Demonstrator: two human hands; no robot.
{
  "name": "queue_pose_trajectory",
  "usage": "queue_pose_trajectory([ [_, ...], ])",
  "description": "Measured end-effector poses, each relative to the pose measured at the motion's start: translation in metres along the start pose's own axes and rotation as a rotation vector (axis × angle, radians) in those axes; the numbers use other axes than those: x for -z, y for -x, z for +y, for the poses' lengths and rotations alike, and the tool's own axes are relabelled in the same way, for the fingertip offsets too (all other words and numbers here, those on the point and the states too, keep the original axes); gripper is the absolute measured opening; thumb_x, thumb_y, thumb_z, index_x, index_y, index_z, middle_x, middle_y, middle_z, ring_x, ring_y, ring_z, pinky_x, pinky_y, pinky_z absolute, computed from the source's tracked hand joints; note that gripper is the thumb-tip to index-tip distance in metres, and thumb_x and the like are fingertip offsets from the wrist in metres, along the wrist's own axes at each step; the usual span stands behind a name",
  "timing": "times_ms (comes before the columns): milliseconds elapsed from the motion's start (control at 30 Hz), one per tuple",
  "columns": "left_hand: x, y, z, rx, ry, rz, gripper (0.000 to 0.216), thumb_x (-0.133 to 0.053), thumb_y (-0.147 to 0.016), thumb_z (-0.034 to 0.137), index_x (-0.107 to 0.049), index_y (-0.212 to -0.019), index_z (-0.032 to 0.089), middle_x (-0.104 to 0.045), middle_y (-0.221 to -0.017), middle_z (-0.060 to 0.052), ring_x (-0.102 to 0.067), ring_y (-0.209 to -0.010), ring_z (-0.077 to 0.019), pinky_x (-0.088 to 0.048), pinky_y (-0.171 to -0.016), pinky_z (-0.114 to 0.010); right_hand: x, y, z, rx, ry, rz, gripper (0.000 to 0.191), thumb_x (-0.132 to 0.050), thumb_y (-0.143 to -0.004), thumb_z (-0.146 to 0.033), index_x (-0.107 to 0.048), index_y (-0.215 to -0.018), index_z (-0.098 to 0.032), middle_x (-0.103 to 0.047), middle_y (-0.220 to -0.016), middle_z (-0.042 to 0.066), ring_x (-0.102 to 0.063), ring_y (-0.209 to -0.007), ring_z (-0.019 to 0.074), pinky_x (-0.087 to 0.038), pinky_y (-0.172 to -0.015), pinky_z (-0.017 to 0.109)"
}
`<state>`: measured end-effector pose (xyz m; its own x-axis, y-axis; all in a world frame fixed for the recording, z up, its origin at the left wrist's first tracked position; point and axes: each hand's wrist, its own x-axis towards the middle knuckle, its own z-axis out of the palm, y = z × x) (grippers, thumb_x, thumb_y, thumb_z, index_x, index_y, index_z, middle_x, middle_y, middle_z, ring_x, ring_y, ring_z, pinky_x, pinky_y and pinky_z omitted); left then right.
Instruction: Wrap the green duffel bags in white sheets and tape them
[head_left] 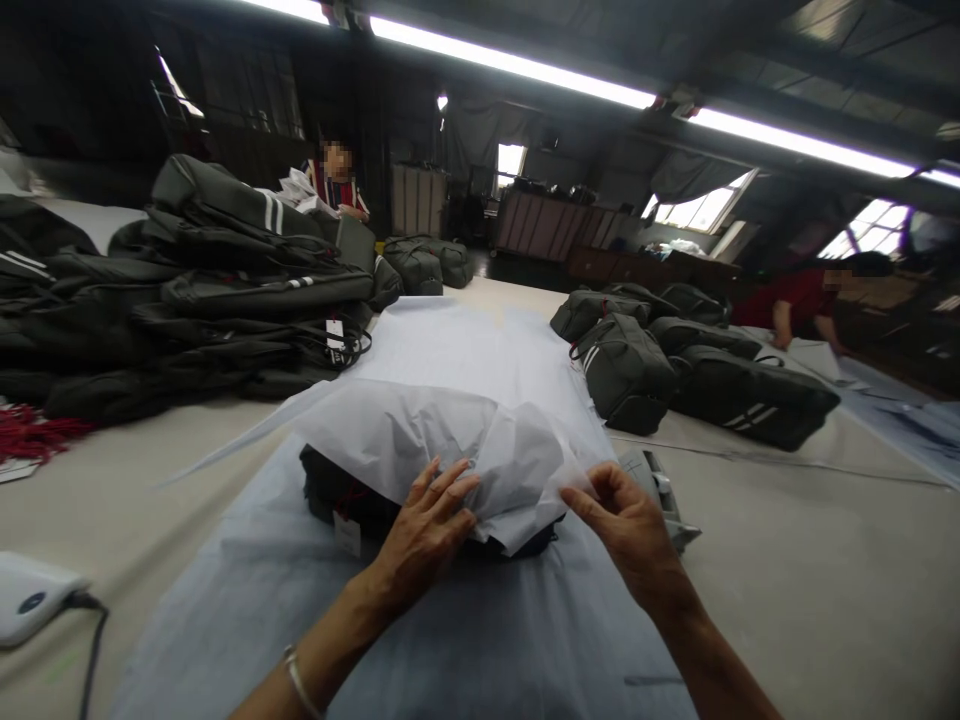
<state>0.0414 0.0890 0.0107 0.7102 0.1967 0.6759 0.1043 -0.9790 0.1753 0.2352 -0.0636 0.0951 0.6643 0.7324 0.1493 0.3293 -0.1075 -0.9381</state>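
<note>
A dark bag [337,490] lies in front of me, mostly covered by a sheet of thin white tissue paper [420,430]. From its near left side hangs a white tag [347,535] on a red cord. My left hand [427,520] rests on the paper and the bag's near side, fingers spread. On the right, my right hand [626,525] pinches the paper's edge between thumb and fingers. More pale paper [465,340] is spread beneath and beyond the bag.
Dark bags [247,290] are piled at the left. Several packed bags [630,370] stand at the right. Red tassels [41,435] and a white corded device [37,600] lie at left. A grey object [660,490] sits beside my right hand. Two people [341,185] work farther back.
</note>
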Motion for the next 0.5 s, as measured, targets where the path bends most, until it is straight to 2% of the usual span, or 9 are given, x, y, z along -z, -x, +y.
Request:
queue_pose_trajectory([
  [67,0.001,-0.001,-0.001,-0.048,-0.022,0.001,0.021,-0.048,-0.095,0.012,-0.063,-0.083,0.019,-0.061,-0.132,-0.005,-0.039,-0.138,-0.0221,-0.019,-0.122,-0.048,0.008,-0.005,0.001,-0.012,0.011,-0.015,0.037,-0.074,-0.072,-0.050,-0.054,-0.070,-0.020,-0.053,-0.064,-0.003,-0.049,-0.059,0.0127,-0.043,-0.054,0.025],
  [133,0.002,-0.001,-0.002,-0.112,-0.034,-0.009,0.023,-0.046,-0.096,0.010,-0.063,-0.084,0.019,-0.059,-0.136,-0.004,-0.038,-0.139,-0.0213,-0.017,-0.122,-0.047,0.028,-0.021,0.001,-0.029,0.054,-0.060,0.035,-0.074,-0.072,-0.050,-0.058,-0.076,-0.020,-0.057,-0.066,-0.002,-0.053,-0.060,0.0138,-0.045,-0.055,0.026],
  [200,0.002,-0.001,-0.004,-0.160,-0.023,-0.027,0.025,-0.042,-0.096,0.010,-0.064,-0.087,0.020,-0.058,-0.137,-0.003,-0.037,-0.140,-0.0204,-0.017,-0.122,-0.047,0.064,-0.053,-0.003,-0.037,0.149,-0.156,0.034,-0.075,-0.069,-0.048,-0.063,-0.083,-0.020,-0.063,-0.069,0.000,-0.058,-0.063,0.0162,-0.047,-0.057,0.028],
  [267,0.002,0.000,-0.005,-0.183,0.006,-0.044,0.027,-0.040,-0.096,0.009,-0.064,-0.090,0.020,-0.061,-0.134,-0.002,-0.038,-0.139,-0.0193,-0.020,-0.122,-0.046,0.111,-0.095,-0.012,-0.023,0.364,-0.197,0.034,-0.078,-0.065,-0.045,-0.068,-0.086,-0.019,-0.069,-0.073,0.005,-0.063,-0.068,0.0200,-0.049,-0.063,0.034],
  [300,0.002,0.001,-0.006,-0.192,0.022,-0.055,0.027,-0.040,-0.097,0.009,-0.064,-0.090,0.020,-0.063,-0.131,-0.002,-0.040,-0.138,-0.0186,-0.022,-0.122,-0.045,0.135,-0.117,-0.018,-0.015,0.552,-0.126,0.033,-0.081,-0.062,-0.043,-0.070,-0.081,-0.017,-0.071,-0.074,0.008,-0.065,-0.069,0.0218,-0.049,-0.066,0.037],
  [333,0.002,0.001,-0.006,-0.199,0.039,-0.063,0.027,-0.040,-0.097,0.009,-0.063,-0.090,0.020,-0.064,-0.129,-0.002,-0.042,-0.136,-0.0181,-0.024,-0.121,-0.044,0.157,-0.136,-0.024,-0.001,0.800,0.040,0.034,-0.079,-0.064,-0.046,-0.072,-0.077,-0.015,-0.072,-0.075,0.013,-0.067,-0.072,0.0245,-0.046,-0.069,0.042],
  [400,0.003,0.002,-0.006,-0.201,0.073,-0.086,0.026,-0.041,-0.096,0.008,-0.063,-0.090,0.020,-0.067,-0.124,-0.002,-0.046,-0.133,-0.0170,-0.029,-0.119,-0.041,0.184,-0.162,-0.033,0.164,1.111,0.351,0.052,-0.062,-0.077,-0.058,-0.075,-0.088,-0.009,-0.071,-0.098,0.025,-0.066,-0.093,0.0323,-0.039,-0.073,0.051],
  [433,0.004,0.002,-0.006,-0.197,0.094,-0.101,0.025,-0.042,-0.096,0.007,-0.062,-0.091,0.020,-0.068,-0.123,-0.002,-0.047,-0.132,-0.0167,-0.031,-0.119,-0.040,0.185,-0.166,-0.035,0.278,1.165,0.452,0.061,-0.052,-0.083,-0.061,-0.073,-0.098,-0.006,-0.068,-0.109,0.027,-0.064,-0.102,0.0344,-0.037,-0.075,0.052],
  [500,0.004,0.002,-0.005,-0.183,0.137,-0.117,0.025,-0.041,-0.096,0.008,-0.062,-0.093,0.021,-0.070,-0.118,-0.002,-0.050,-0.129,-0.0162,-0.034,-0.117,-0.039,0.160,-0.157,-0.033,0.531,1.094,0.446,0.065,-0.039,-0.092,-0.058,-0.067,-0.115,-0.005,-0.063,-0.123,0.025,-0.059,-0.114,0.0325,-0.040,-0.083,0.050],
])
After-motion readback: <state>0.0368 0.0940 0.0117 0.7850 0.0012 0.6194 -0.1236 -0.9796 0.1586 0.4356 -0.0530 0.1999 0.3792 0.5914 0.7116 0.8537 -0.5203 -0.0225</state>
